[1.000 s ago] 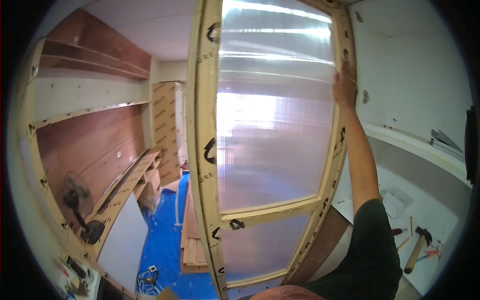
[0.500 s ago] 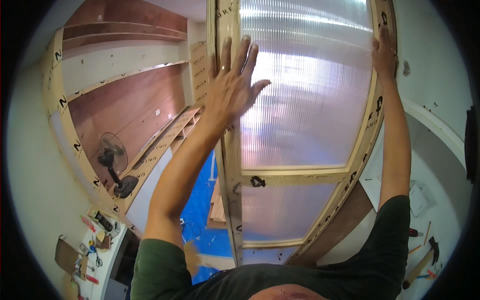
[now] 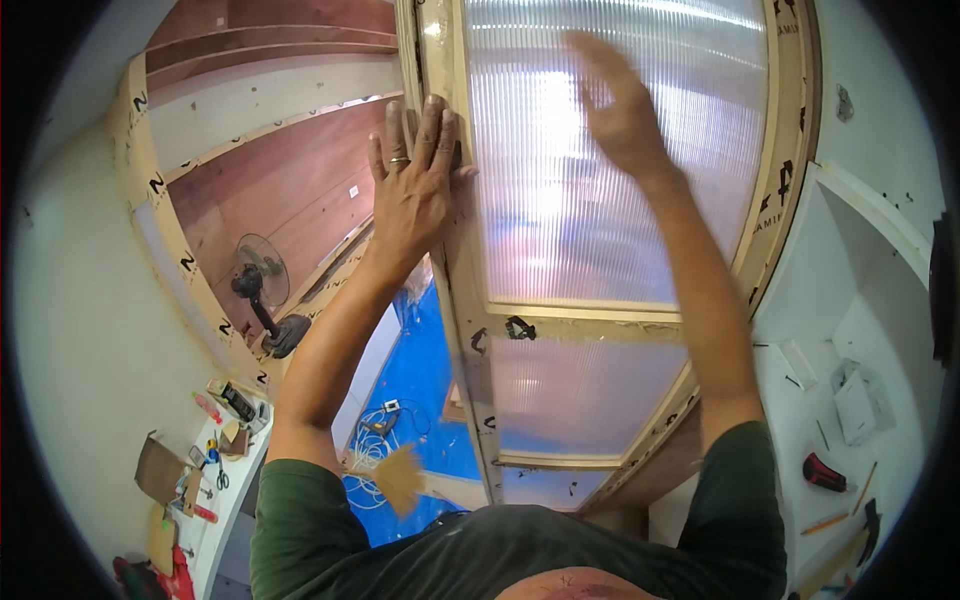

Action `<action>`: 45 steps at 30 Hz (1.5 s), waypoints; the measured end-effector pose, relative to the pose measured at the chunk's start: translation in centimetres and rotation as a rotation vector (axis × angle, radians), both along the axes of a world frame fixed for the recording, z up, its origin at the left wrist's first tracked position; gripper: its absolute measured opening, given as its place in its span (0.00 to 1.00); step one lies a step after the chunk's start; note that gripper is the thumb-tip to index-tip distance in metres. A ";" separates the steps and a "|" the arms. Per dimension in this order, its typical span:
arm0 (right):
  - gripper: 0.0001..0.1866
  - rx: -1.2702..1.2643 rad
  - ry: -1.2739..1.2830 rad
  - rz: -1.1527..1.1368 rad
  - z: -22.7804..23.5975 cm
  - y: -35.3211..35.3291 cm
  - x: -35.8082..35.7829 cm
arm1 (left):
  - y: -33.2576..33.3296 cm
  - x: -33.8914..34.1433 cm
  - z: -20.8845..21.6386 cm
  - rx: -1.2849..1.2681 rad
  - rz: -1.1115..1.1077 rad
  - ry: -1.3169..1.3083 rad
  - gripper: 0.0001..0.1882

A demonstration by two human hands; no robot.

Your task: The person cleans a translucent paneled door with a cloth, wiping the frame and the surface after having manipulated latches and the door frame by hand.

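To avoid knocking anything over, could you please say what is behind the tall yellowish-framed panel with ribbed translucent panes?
Its panes show only blurred white, pink and blue light; things behind them, or behind the frame, cannot be made out.

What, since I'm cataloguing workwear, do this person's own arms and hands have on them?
Short, dark green sleeves and no gloves. The left hand wears a thin, shiny ring. The right hand is motion-blurred, so I can't tell whether it wears one.
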State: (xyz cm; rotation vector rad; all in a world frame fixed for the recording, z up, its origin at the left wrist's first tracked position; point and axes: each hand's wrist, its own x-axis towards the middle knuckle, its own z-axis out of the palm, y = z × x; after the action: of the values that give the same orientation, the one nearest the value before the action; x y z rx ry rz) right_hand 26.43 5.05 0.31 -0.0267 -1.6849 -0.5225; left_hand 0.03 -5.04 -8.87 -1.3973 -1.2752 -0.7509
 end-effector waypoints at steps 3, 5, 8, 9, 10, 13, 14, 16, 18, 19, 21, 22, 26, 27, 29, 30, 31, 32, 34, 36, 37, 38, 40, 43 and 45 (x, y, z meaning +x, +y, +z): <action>0.27 0.009 -0.079 -0.125 -1.4 -1.0 -7.2 | 0.1 0.6 -0.7 -0.020 0.039 0.012 0.35; 0.28 0.090 0.012 -0.280 -1.2 -1.1 -9.5 | 0.1 0.9 -1.2 -0.026 -0.028 0.036 0.33; 0.29 0.138 0.019 -0.332 -1.6 -1.6 -11.3 | -1.1 -2.1 0.4 -0.045 -0.310 0.156 0.26; 0.29 0.165 0.004 -0.352 -2.6 -1.2 -11.2 | -1.5 -2.2 0.6 0.034 -0.296 0.128 0.21; 0.30 0.194 -0.008 -0.370 -3.7 -0.6 -11.3 | -0.6 -3.6 0.8 0.185 -0.377 0.124 0.21; 0.39 -0.080 -0.273 -0.490 -9.3 -1.7 -12.8 | -2.5 -4.0 3.8 0.313 -0.312 -0.019 0.24; 0.38 -0.076 -0.300 -0.570 -11.0 -2.9 -13.0 | -3.6 -2.4 4.2 0.346 -0.362 -0.064 0.14; 0.30 -0.128 -0.104 -0.351 -17.8 -4.7 -13.7 | -3.6 -0.2 3.7 0.266 -0.464 -0.123 0.13; 0.30 -0.315 -0.237 -0.276 -24.1 -7.4 -12.6 | -2.4 -1.3 0.9 0.276 -0.365 0.205 0.12; 0.31 -0.320 -0.282 -0.338 -27.3 -6.8 -11.6 | -1.0 -0.4 -2.7 0.089 -0.482 0.042 0.11; 0.30 -0.287 -0.346 -0.346 -32.0 -7.2 -10.0 | -0.2 0.9 -8.2 -0.183 -0.621 0.073 0.11; 0.28 -0.243 -0.362 -0.304 -33.3 -7.7 -8.9 | -0.2 0.9 -10.5 -0.289 -0.674 0.176 0.18; 0.14 -0.149 -0.408 -0.188 -33.4 -6.0 -5.1 | -0.7 2.7 -15.9 -0.422 -0.502 0.159 0.15; 0.12 -0.174 -0.362 -0.212 -33.6 -5.5 -3.7 | -0.5 3.1 -16.6 -0.406 -0.448 0.161 0.16; 0.10 -0.202 -0.270 -0.247 -33.5 -4.5 0.0 | -0.3 4.4 -17.8 -0.339 -0.355 0.148 0.14; 0.09 -0.236 -0.207 -0.317 -32.6 -4.2 1.7 | -0.6 5.7 -18.7 -0.374 -0.302 0.080 0.14; 0.08 -0.269 -0.144 -0.385 -31.5 -3.8 3.5 | -0.4 6.6 -18.9 -0.338 -0.301 0.049 0.14; 0.08 -0.305 -0.071 -0.450 -30.6 -3.6 5.1 | -0.1 7.3 -19.0 -0.305 -0.297 0.027 0.13; 0.11 -0.390 -0.148 -0.419 -30.9 -3.0 7.2 | 0.5 7.7 -19.6 -0.306 -0.283 -0.015 0.14; 0.11 -0.305 -0.111 -0.414 -32.2 -2.5 8.2 | 0.7 9.3 -19.8 -0.282 -0.290 -0.042 0.14; 0.14 -0.300 -0.131 -0.419 -32.7 -2.7 8.8 | 0.4 10.9 -19.9 -0.260 -0.301 -0.052 0.14; 0.14 -0.269 -0.102 -0.457 -32.7 -2.4 9.6 | 0.4 12.1 -20.1 -0.237 -0.305 -0.060 0.15; 0.15 -0.233 -0.052 -0.515 -33.6 -2.2 11.2 | 0.9 13.6 -20.9 -0.259 -0.337 -0.085 0.19; 0.18 -0.293 -0.084 -0.717 -37.6 -1.8 14.1 | 1.3 18.1 -22.0 -0.292 -0.448 -0.180 0.23; 0.20 -0.335 -0.084 -0.751 -39.1 -1.6 14.3 | 2.1 20.8 -22.2 -0.326 -0.576 -0.184 0.24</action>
State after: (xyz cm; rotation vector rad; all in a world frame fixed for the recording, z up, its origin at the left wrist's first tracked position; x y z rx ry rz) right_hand 40.71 3.45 -38.75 -0.9179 -1.8016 -0.7895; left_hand 20.84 -2.97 -31.04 -2.0433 -1.1736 -1.1118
